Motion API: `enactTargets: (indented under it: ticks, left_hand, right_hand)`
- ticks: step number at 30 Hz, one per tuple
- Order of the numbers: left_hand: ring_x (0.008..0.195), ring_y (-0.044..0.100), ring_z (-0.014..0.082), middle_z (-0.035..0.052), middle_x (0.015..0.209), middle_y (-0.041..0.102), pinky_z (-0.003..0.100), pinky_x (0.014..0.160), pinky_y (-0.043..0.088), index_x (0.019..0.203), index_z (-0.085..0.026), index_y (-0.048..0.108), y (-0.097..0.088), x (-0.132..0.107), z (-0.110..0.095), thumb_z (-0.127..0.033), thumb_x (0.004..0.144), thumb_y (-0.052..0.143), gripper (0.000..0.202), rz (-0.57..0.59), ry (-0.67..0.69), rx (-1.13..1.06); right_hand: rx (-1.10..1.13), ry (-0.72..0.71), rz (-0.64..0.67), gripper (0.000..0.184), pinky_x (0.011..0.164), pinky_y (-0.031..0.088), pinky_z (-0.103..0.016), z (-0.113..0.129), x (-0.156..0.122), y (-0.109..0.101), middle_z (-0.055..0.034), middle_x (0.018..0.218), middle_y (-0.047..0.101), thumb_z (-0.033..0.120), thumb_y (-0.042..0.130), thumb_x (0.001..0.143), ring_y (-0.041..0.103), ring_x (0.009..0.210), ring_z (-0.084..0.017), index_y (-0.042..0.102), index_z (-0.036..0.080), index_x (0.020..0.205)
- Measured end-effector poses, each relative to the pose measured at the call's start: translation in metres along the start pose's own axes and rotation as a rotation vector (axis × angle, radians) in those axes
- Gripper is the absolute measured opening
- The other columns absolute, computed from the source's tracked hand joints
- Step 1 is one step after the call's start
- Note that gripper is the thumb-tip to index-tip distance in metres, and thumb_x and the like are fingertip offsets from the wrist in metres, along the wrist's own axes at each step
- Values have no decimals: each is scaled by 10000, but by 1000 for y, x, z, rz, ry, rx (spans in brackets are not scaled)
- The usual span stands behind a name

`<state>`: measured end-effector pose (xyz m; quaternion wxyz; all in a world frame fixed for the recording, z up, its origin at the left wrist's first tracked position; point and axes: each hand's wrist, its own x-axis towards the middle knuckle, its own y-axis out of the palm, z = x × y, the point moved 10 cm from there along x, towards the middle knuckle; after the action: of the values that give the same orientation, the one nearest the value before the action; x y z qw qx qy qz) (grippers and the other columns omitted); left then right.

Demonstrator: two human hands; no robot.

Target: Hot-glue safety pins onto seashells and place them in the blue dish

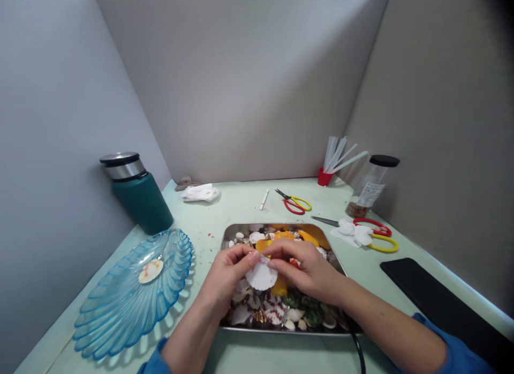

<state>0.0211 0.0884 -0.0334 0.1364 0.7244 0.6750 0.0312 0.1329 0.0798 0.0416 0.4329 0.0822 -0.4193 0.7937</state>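
Both hands meet above a metal tray (281, 329) full of seashells. My left hand (229, 272) pinches a white scallop shell (262, 277) by its upper left edge, thumb on top. From the other side, my right hand (307, 267) has its thumb and index finger closed at the shell's upper right edge. A small pinkish spot shows on the shell between the thumbs. Under the hands lie orange shells (308, 238), purple-striped scallops (275, 311), small white shells (295, 314) and dark green pieces (313, 314).
On the left, a blue glass shell-shaped dish (120, 315) holds one scallop shell (151, 271), beside a green bottle (142, 202). Behind the tray lie scissors (295, 203) and a small white stick (264, 199). To the right are more scissors (373, 227), a jar (367, 192) and a black slab (433, 293).
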Motion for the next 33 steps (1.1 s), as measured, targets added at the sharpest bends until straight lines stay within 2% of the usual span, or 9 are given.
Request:
enactTargets:
  ticks: [4, 10, 14, 18, 24, 33]
  left_hand:
    - [519, 520, 83, -2, 593, 631, 182, 504, 384, 716, -118, 657, 1, 0, -2, -331, 677, 747, 234, -1, 15, 24]
    - [614, 572, 104, 1, 698, 682, 193, 579, 440, 781, -146, 670, 8, -2, -9, -268, 616, 796, 241, 6, 59, 21]
    - [608, 580, 109, 10, 697, 689, 201, 578, 446, 780, -145, 680, 6, -2, -7, -287, 654, 769, 209, -12, 47, 32]
    - [610, 580, 115, 17, 698, 695, 204, 577, 446, 779, -142, 697, 2, -2, -6, -293, 634, 782, 226, -47, 36, 62]
    - [647, 594, 128, 31, 737, 712, 208, 596, 454, 794, -146, 721, 4, -3, -5, -308, 619, 791, 249, -37, 21, 74]
    - [592, 588, 118, 27, 672, 706, 207, 572, 450, 719, -139, 727, 1, -2, -2, -303, 608, 798, 210, -36, 12, 61]
  right_hand:
    - [5, -12, -34, 113, 671, 421, -223, 0, -1, -3, -22, 830, 657, 161, 529, 887, 585, 727, -124, 625, 174, 944]
    - [-27, 6, -74, 99, 635, 422, -221, -4, 0, -6, -19, 790, 646, 163, 514, 890, 573, 686, -123, 608, 177, 918]
    - [-88, -30, -74, 106, 627, 422, -232, -2, -2, -5, -34, 828, 652, 190, 523, 889, 575, 695, -133, 583, 175, 976]
    - [-165, -81, -61, 121, 654, 419, -249, 2, -4, -2, -44, 870, 649, 168, 521, 883, 576, 733, -143, 571, 177, 993]
    - [-229, -113, -85, 99, 647, 416, -258, 5, -5, -2, -43, 820, 635, 177, 498, 893, 570, 709, -147, 564, 169, 966]
    - [-309, -168, -84, 109, 601, 406, -247, 14, -7, -1, -43, 751, 616, 181, 483, 896, 557, 650, -143, 585, 162, 930]
